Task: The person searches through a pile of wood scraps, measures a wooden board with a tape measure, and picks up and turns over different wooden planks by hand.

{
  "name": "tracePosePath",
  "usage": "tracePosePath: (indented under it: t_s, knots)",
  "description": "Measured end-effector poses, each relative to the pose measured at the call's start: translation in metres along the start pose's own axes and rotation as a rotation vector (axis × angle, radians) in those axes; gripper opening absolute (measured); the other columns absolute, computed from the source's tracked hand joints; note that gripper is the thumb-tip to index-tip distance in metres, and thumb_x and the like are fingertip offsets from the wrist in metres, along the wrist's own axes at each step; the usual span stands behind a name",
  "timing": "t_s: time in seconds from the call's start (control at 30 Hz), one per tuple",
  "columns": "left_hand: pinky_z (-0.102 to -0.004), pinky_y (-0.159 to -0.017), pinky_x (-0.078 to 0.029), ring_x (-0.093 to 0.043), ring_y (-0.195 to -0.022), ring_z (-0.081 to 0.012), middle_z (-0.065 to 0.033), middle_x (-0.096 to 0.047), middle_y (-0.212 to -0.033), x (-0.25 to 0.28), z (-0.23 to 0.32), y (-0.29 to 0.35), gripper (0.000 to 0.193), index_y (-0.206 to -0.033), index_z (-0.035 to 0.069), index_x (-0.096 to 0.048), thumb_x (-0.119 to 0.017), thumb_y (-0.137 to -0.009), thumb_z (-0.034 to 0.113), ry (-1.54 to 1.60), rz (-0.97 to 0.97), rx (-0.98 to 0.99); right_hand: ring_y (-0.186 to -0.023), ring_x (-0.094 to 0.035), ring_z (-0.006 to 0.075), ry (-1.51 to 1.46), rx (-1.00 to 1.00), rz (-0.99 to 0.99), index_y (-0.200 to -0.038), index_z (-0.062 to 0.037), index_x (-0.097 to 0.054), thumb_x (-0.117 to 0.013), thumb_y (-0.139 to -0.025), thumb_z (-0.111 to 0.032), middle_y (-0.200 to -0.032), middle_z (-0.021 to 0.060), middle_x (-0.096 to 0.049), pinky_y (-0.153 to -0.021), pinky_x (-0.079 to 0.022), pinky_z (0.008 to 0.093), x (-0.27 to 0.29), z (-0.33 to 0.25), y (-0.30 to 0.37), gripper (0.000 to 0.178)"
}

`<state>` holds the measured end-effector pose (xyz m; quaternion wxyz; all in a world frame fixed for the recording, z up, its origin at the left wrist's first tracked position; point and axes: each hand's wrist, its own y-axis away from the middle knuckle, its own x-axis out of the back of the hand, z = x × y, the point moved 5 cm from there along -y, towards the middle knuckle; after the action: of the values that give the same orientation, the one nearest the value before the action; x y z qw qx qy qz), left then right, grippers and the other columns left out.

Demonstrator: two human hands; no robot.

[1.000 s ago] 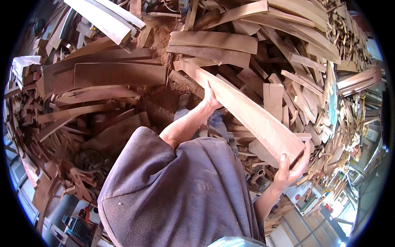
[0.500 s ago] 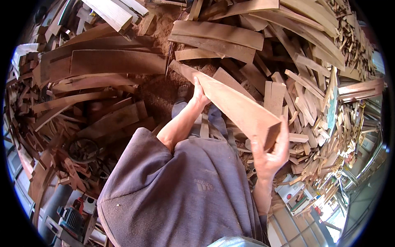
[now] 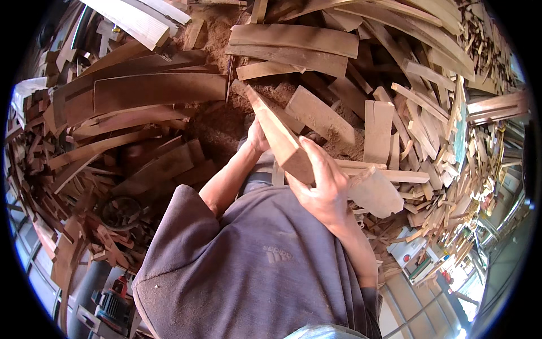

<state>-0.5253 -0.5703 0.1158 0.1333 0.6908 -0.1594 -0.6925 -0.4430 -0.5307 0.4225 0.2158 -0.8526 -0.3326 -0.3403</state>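
Note:
Both of my hands hold a thick, pale brown wooden plank (image 3: pixel 276 129) in front of my body. It slants from its far end, close to a thin dark upright strip (image 3: pixel 230 76) like a saw blade, to its near end above my waist. My left hand (image 3: pixel 258 135) grips the plank's left side about midway, its fingers partly hidden underneath. Closed around the near end is my right hand (image 3: pixel 323 179), thumb on the near side and fingers along the right side. Whether the far end touches the strip, I cannot tell.
Stacked curved boards (image 3: pixel 161 93) lie left of the strip, more boards (image 3: pixel 293 42) beyond it. Loose blocks (image 3: pixel 322 116) and a pale flat piece (image 3: pixel 377 192) are at the right. Sawdust (image 3: pixel 212 130) covers the ground. A motor (image 3: pixel 113 305) stands at the lower left.
The plank's near end has swung left and toward my middle, with my right hand moving along. My left hand has shifted slightly left. A pale flat piece at the right has come into view.

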Motion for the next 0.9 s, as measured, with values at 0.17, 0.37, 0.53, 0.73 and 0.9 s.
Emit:
tracePosePath:
  t_s: [0.17,0.37,0.53,0.73,0.9]
  knots:
    - [-0.0445,-0.109,-0.044,-0.056,-0.128,-0.0295,-0.0173,-0.057,-0.140,-0.029,0.016,0.005,0.067,-0.147,0.003,-0.042,-0.046,-0.101,0.052,-0.024,-0.090,-0.027,-0.104,-0.069,0.0361,-0.009,0.058,0.004,-0.127,0.0065,-0.055,-0.081,-0.070,-0.003,-0.119,0.0229,-0.066,-0.091,-0.057,0.0412,-0.020,-0.008,-0.016,0.064]
    - [-0.0433,-0.109,-0.044,-0.056,-0.128,-0.0297,-0.0182,-0.058,-0.139,-0.031,0.024,0.004,0.068,-0.147,0.001,-0.041,-0.050,-0.098,0.048,-0.030,-0.090,-0.047,-0.106,-0.068,0.0380,-0.011,0.124,0.009,-0.128,0.0089,-0.054,-0.081,-0.068,-0.001,-0.118,0.0245,-0.065,-0.092,-0.057,0.0412,-0.026,-0.015,-0.023,0.066]
    - [-0.0422,-0.109,-0.044,-0.057,-0.127,-0.0298,-0.0189,-0.058,-0.139,-0.032,0.029,0.001,0.068,-0.147,0.000,-0.041,-0.053,-0.096,0.044,-0.038,-0.085,-0.055,-0.103,-0.069,0.0379,-0.011,0.133,0.025,-0.127,0.0077,-0.055,-0.082,-0.069,-0.003,-0.116,0.0243,-0.066,-0.089,-0.058,0.0413,-0.030,-0.018,-0.033,0.066]
    - [-0.0410,-0.108,-0.044,-0.057,-0.127,-0.0300,-0.0197,-0.058,-0.139,-0.034,0.034,-0.002,0.070,-0.147,-0.001,-0.040,-0.057,-0.094,0.041,-0.053,-0.079,-0.070,-0.100,-0.070,0.0369,-0.013,0.140,0.038,-0.128,0.0057,-0.056,-0.084,-0.069,-0.004,-0.114,0.0234,-0.068,-0.086,-0.058,0.0410,-0.032,-0.019,-0.038,0.065]
    - [-0.0400,-0.108,-0.044,-0.058,-0.127,-0.0301,-0.0204,-0.058,-0.138,-0.034,0.037,-0.005,0.071,-0.147,-0.003,-0.039,-0.060,-0.092,0.037,-0.070,-0.068,-0.085,-0.099,-0.070,0.0359,-0.005,0.139,0.037,-0.130,0.0050,-0.056,-0.083,-0.069,-0.004,-0.115,0.0223,-0.068,-0.085,-0.059,0.0401,-0.035,-0.016,-0.044,0.067]
